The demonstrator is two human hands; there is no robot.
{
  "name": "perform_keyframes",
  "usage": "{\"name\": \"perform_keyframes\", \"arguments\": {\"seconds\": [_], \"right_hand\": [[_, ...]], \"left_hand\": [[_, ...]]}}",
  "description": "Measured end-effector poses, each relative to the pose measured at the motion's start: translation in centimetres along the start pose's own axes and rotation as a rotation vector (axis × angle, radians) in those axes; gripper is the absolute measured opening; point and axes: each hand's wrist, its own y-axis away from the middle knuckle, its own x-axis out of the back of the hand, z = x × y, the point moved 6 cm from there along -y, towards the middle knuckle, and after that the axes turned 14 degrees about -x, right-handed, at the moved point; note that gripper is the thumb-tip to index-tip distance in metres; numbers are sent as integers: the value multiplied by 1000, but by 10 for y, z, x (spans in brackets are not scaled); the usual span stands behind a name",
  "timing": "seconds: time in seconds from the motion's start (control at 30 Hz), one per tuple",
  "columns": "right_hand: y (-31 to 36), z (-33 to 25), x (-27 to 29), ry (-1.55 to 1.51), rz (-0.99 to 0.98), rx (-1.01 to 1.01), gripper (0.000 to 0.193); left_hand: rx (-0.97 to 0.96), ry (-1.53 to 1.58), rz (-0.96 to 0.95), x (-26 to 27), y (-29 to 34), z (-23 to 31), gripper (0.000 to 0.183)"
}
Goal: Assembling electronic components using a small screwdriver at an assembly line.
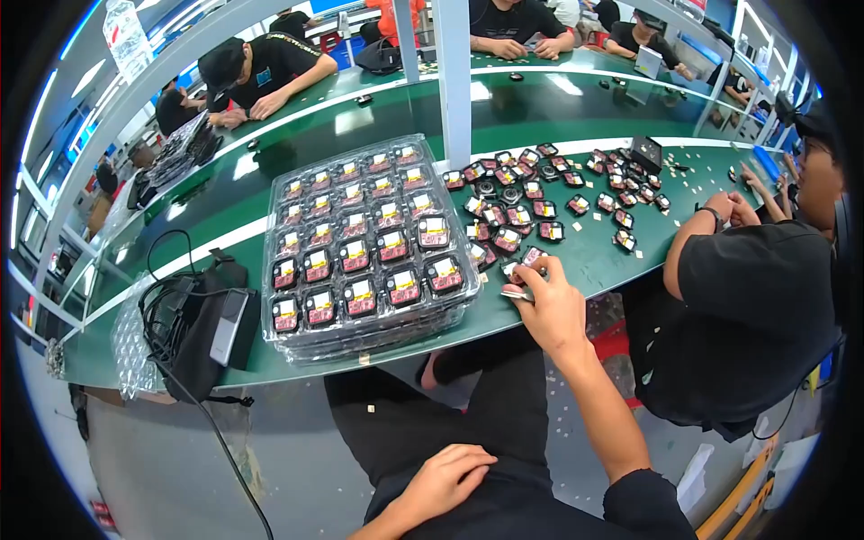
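Right hand (556,310): can't tell if clamped | black-and-pink case (534,255): right by your fingertips | left hand (445,481): unclenched on your lap (504,405)

Bright light from ceiling strips (88,78), glare on green conveyor (396,106), fisheye-curved edges.

From the wearer's head, one fisheye view looks down and forward, close over black trousers (441,409), right hand (551,308) and clear blister trays (378,337), across the green workbench (589,256)
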Motion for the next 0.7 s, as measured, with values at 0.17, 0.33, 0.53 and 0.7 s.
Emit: {"name": "perform_keyframes", "arguments": {"seconds": [0.17, 0.33, 0.53, 0.7], "right_hand": [[14, -4, 11, 15, -23, -10, 34], [23, -9, 21, -31, 17, 0, 31], [32, -3, 15, -72, -44, 35, 29], [40, -2, 25, -331, 89, 159, 35]], "left_hand": [[75, -57, 24, -6, -1, 3, 20], [9, 4, 131, 2, -29, 11, 19], [-25, 23, 297, 28, -55, 19, 16], [136, 338, 572, 43, -54, -7, 14]]}}
